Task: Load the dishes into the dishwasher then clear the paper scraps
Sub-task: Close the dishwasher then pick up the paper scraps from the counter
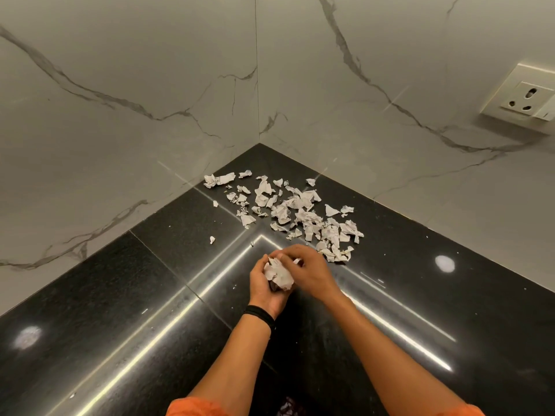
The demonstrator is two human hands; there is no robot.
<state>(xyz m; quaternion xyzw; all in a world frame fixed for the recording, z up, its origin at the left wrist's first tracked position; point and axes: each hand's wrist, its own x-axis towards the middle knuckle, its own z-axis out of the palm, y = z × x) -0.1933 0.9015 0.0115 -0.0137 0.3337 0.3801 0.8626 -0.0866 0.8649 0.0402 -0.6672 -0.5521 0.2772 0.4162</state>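
A wad of paper scraps (279,276) is held in the cupped left hand (263,286), fingers curled, and gripped from above by the arched right hand (307,270), near loose scraps (300,211).

The countertop (420,295) was glossy speckled black stone; paper scraps (309,219) at twelve o'clock looked matt, crumpled; walls (120,145) were smooth veined marble.

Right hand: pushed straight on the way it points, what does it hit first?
The paper wad held in the left hand: the right hand points up-left, fingers curled over it. The loose scraps lie off that line, further back, though depth is unclear.
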